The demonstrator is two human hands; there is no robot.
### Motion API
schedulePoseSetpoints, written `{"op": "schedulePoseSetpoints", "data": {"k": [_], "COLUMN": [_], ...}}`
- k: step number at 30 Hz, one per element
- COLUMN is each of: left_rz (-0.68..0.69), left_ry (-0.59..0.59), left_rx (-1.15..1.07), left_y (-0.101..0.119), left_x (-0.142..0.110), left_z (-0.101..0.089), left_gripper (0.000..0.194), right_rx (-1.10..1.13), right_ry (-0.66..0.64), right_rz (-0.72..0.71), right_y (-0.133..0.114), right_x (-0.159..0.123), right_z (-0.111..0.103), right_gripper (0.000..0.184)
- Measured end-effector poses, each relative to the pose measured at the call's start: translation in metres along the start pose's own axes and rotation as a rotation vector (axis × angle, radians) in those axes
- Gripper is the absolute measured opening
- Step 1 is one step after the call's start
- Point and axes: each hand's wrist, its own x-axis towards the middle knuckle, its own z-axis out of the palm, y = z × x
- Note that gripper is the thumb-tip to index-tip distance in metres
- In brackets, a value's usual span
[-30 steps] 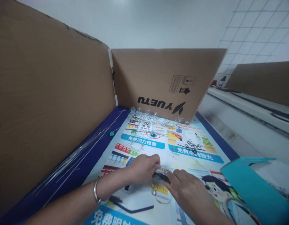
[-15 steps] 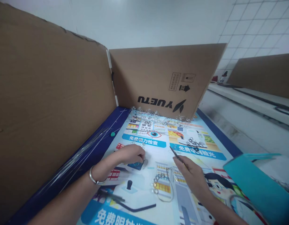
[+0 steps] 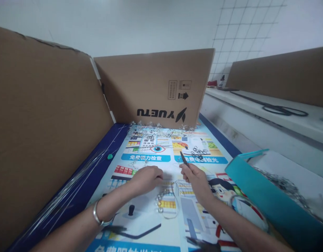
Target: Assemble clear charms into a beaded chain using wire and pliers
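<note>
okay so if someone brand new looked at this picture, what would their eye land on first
Probably the big cardboard panel standing at the far end of the printed sheet, its YUETU lettering upside down. The teal box at the right, with a silvery tangle inside, would likely come next. Then the beaded loop between the forearms, near the right hand, which grips a dark pointed tool.

R hand (image 3: 195, 179) grips dk slim tool (image 3: 184, 159), L hand (image 3: 147, 179) nr beaded loop (image 3: 159, 203) on printed mat (image 3: 144, 211).
</note>
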Motion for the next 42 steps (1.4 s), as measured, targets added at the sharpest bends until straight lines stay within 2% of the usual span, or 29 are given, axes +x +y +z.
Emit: {"op": "schedulePoseSetpoints", "data": {"k": [2,6,14,23,31,35,42], "left_rz": [-0.005,-0.06,-0.065,-0.01,0.003,0.027,-0.033], "left_ry": [-0.038,-0.041,-0.039,-0.031,-0.037,0.001,0.073], "left_rx": [0.045,0.077,0.112,0.1,-0.042,-0.109,-0.285], "left_y": [0.012,0.029,0.036,0.035,0.034,0.032,0.026], "left_x": [0.012,0.035,0.047,0.047,0.045,0.043,0.044], "left_z": [0.009,0.029,0.045,0.035,0.017,0.018,0.025], "left_gripper": [0.019,0.02,0.02,0.016,0.02,0.02,0.017], "right_rx": [0.013,0.039,0.086,0.048,0.011,-0.007,-0.034], "right_ry": [-0.006,-0.041,-0.055,-0.042,-0.065,-0.094,-0.136], "right_rz": [-0.003,-0.044,-0.087,-0.08,-0.074,-0.064,-0.06], "right_y": [0.0,0.0,-0.002,-0.005,0.0,-0.001,-0.001], "right_x": [0.0,-0.001,-0.001,0.001,0.005,0.005,0.006], "right_z": [0.0,-0.001,0.001,-0.003,-0.002,-0.003,-0.002], "right_gripper": [0.032,0.031,0.032,0.032,0.031,0.024,0.018]}}
